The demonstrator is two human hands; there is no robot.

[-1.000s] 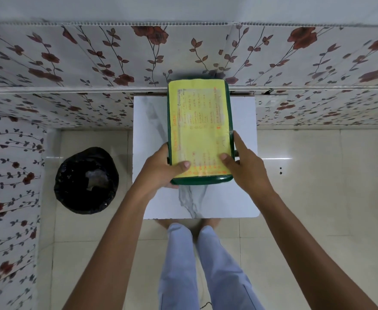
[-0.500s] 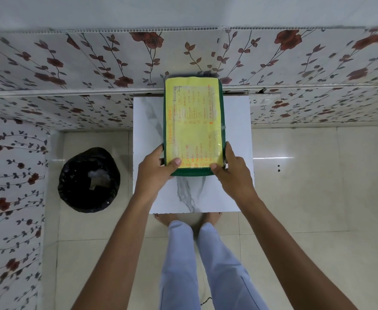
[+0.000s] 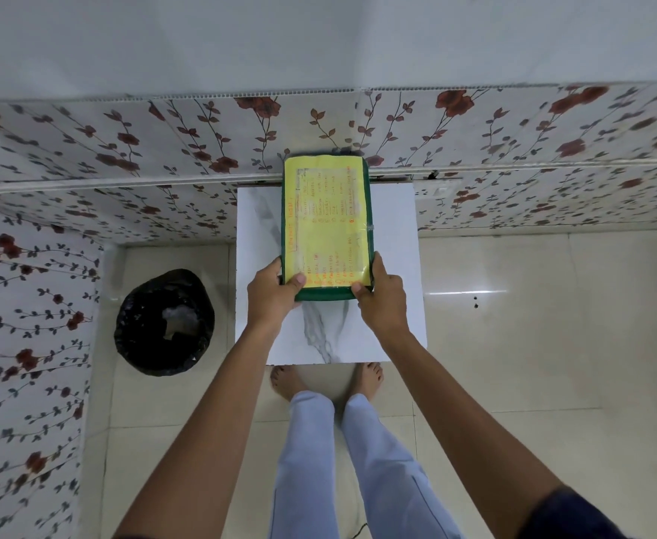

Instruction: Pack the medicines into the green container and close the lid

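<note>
The green container [image 3: 325, 294] lies on the white marble-patterned table [image 3: 393, 266] with its lid down; a yellow printed sheet covers the lid top. My left hand [image 3: 270, 293] grips its near left corner, thumb on the lid. My right hand [image 3: 381, 295] grips the near right corner the same way. No medicines are visible; the inside of the container is hidden.
A black-lined waste bin [image 3: 163, 322] stands on the tiled floor left of the table. Floral wall panels run behind and along the left. My bare feet [image 3: 288, 383] stand at the table's near edge.
The container looks smaller and farther from the camera, and it sits lower toward the table. Both hands stay on its near corners throughout.
</note>
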